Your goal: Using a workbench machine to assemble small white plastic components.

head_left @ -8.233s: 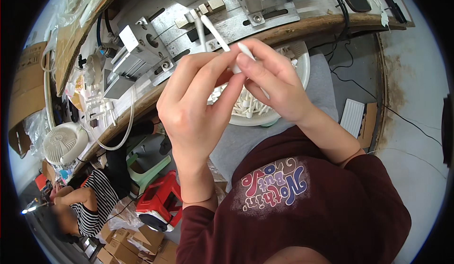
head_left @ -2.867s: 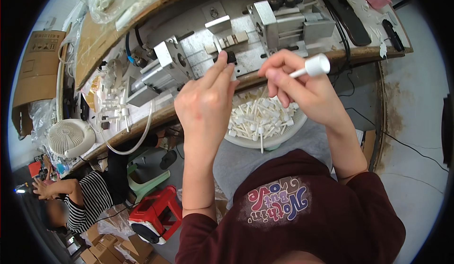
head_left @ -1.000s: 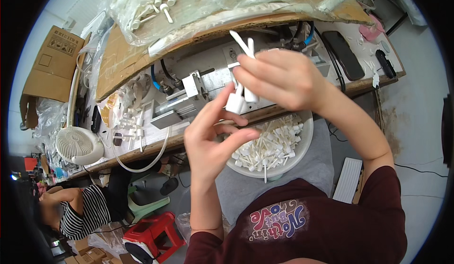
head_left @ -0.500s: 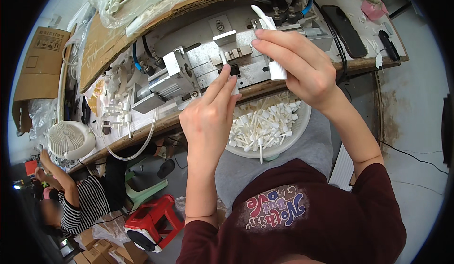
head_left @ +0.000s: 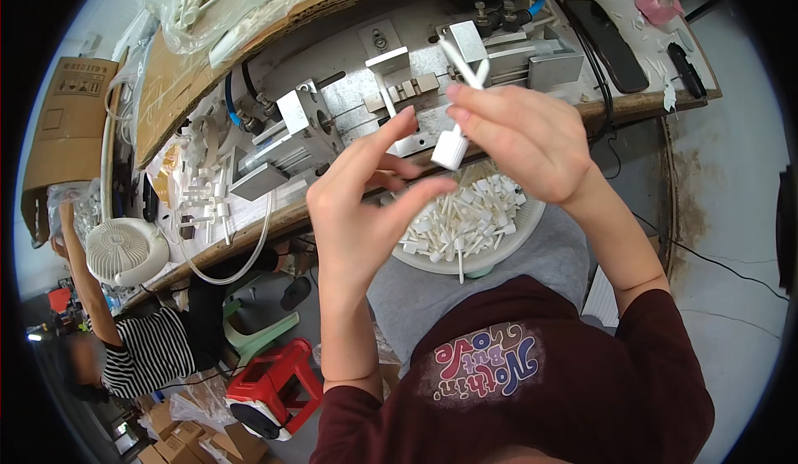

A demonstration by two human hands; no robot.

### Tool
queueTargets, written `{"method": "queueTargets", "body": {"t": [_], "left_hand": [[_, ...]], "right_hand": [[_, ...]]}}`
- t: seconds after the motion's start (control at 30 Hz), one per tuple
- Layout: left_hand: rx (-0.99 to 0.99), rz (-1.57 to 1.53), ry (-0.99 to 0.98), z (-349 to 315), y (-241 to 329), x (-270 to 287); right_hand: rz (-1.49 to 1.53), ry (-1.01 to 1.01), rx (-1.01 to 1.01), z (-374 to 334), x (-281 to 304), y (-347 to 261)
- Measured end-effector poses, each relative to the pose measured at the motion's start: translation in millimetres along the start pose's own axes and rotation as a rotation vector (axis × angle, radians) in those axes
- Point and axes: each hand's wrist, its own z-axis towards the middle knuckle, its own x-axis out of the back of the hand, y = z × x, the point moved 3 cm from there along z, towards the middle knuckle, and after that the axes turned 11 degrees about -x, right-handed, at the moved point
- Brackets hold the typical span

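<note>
Maroon at chest [head_left: 582, 372] and sleeves, sits with gray cloth [head_left: 553, 252] across the lap, under a round white basin [head_left: 532, 224] heaped with small capped pieces [head_left: 465, 227]. Spreads the left hand [head_left: 353, 210] at the basin's left side, thumb and forefinger well apart, nothing visible between them. Pinches in the right hand [head_left: 532, 144], at the fingertips, at least two crossing white sticks [head_left: 450, 150], thumb hidden, one ribbed cap slanting down over the basin, thin ends up toward the bench [head_left: 657, 102]; cannot tell the exact number. Faces a metal clamp [head_left: 349, 116] on that bench, with a lone white stick [head_left: 387, 98] at its middle, just beside the left forefinger; cannot tell whether touching. To the right of the clamp, has a black phone [head_left: 605, 41] lying flat, near a black-handled tool [head_left: 686, 69]. To the left, has a white fan [head_left: 126, 248] at the bench edge. Behind the clamp, faces a cardboard sheet [head_left: 166, 90] under a plastic bag [head_left: 179, 19]. Off left, has a red stool [head_left: 278, 377] on the floor and, beyond, a person in stripes [head_left: 154, 352], one arm stretched out.
</note>
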Motion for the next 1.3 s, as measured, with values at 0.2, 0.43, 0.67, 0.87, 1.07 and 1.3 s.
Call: {"method": "queueTargets", "body": {"t": [0.2, 0.43, 0.67, 0.87, 1.07, 1.3], "left_hand": [[-0.053, -0.119, 0.194, -6.2, 4.3, 0.2], [-0.263, 0.63, -0.019, -5.7, -12.0, -3.4], [-0.208, 0.714, -0.131, 9.9, -13.6, -0.8], [-0.222, 0.693, -0.119, 10.1, -13.6, -0.1], [-0.209, 0.566, -0.082, 0.2, -19.5, -0.3], [-0.097, 0.227, -0.383, -41.5, -2.6, -1.4]], "right_hand": [[0.028, 0.036, -0.029, 9.0, -12.2, -7.6], [0.221, 0.08, -0.269, 7.9, -5.1, 4.1], [0.474, 0.095, -0.518, -0.9, -3.2, -1.8], [0.299, -0.044, -0.478, -0.5, 5.8, -6.8], [0.117, -0.102, -0.414, 3.0, -11.8, -19.4], [-0.131, -0.314, -0.295, -2.2, -42.2, -27.1]]}}
